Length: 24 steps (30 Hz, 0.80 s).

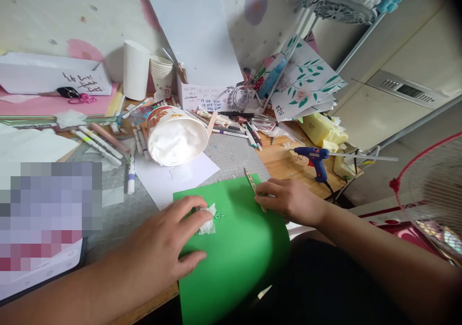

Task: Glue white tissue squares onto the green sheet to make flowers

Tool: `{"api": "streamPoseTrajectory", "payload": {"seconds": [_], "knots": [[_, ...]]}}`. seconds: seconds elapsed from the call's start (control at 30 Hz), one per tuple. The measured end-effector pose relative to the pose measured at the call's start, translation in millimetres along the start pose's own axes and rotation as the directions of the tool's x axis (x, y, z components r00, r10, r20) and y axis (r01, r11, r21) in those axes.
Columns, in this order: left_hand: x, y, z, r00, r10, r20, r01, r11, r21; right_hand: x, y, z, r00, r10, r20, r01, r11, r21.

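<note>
A sheet of green paper (pixel 231 262) lies over the table's front edge, its near end hanging past it. My left hand (pixel 176 233) is over its left side, fingertips on a crumpled piece of white tissue (pixel 207 226), thumb spread apart. Small whitish-green marks or scraps (pixel 219 215) show beside the tissue; I cannot make out which. At the sheet's upper right, my right hand (pixel 285 197) has its fingers closed at a slim, patterned pencil (pixel 250 178) whose pointed end faces away from me. Its lower part is partly hidden by the fingers.
Beyond the green sheet, a paper tub (pixel 176 142) stuffed with white tissue lies tipped on white paper (pixel 173 175). A blue glue gun (pixel 315 159) stands at right. Markers (pixel 130 171) lie scattered left. A blurred-out screen (pixel 46 219) is lower left; a red-rimmed fan (pixel 433 185) is right.
</note>
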<state>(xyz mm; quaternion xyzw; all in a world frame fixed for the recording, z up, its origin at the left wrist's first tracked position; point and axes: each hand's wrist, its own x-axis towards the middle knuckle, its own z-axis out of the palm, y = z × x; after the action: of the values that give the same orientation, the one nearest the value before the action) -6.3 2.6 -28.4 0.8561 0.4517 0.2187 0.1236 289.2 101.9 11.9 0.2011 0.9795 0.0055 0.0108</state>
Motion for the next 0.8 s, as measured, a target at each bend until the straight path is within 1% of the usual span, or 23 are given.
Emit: {"api": "streamPoseTrajectory", "payload": {"seconds": [0.13,0.23,0.3,0.33,0.4,0.47,0.57,0.6,0.63,0.67,0.7,0.77,0.8], "knots": [[2.2,2.7,-2.8,0.999,0.002,0.036,-0.001,0.999,-0.036,1.9,6.5,-6.2,0.998,-0.059,0.007,0.059,0.998,-0.024],[2.6,4.0,-3.8,1.000,-0.004,0.031,0.006,0.999,-0.047,-1.5,2.6,-12.8,0.996,-0.088,0.014,0.088,0.996,0.000],[2.6,4.3,-4.3,0.999,-0.011,0.030,0.013,0.999,-0.051,-3.6,-4.9,-17.5,0.996,-0.091,-0.025,0.093,0.993,0.069],[2.7,4.4,-4.6,0.999,-0.013,0.037,0.015,0.998,-0.053,-4.4,-9.5,-19.7,0.995,-0.078,-0.067,0.087,0.985,0.152],[3.3,4.6,-5.4,0.999,-0.011,0.051,0.014,0.998,-0.056,-4.8,-19.0,-22.5,0.984,-0.028,-0.175,0.093,0.923,0.374],[4.0,5.0,-6.2,0.998,-0.012,0.058,0.015,0.998,-0.053,-3.1,-27.2,-22.5,0.967,0.013,-0.255,0.134,0.824,0.550],[4.3,5.6,-7.4,0.998,-0.017,0.064,0.020,0.999,-0.046,3.9,-33.9,-20.3,0.949,0.006,-0.317,0.211,0.733,0.646],[4.2,5.8,-7.7,0.998,-0.017,0.065,0.020,0.999,-0.047,7.1,-34.4,-20.7,0.942,0.029,-0.334,0.215,0.714,0.666],[3.9,6.0,-8.1,0.998,-0.018,0.066,0.021,0.999,-0.050,10.5,-34.0,-22.2,0.928,0.086,-0.361,0.206,0.690,0.693],[3.6,6.1,-8.3,0.998,-0.021,0.065,0.024,0.998,-0.054,14.0,-32.6,-24.9,0.901,0.183,-0.394,0.189,0.652,0.735],[3.3,6.2,-8.5,0.998,-0.021,0.065,0.025,0.998,-0.059,17.4,-30.1,-28.5,0.855,0.307,-0.419,0.169,0.599,0.783],[2.5,6.5,-8.7,0.997,-0.029,0.065,0.033,0.997,-0.065,23.9,-22.5,-35.9,0.717,0.542,-0.439,0.170,0.475,0.864],[2.0,6.7,-8.5,0.997,-0.035,0.065,0.040,0.997,-0.066,26.7,-17.7,-38.1,0.658,0.615,-0.435,0.189,0.425,0.885]]}}
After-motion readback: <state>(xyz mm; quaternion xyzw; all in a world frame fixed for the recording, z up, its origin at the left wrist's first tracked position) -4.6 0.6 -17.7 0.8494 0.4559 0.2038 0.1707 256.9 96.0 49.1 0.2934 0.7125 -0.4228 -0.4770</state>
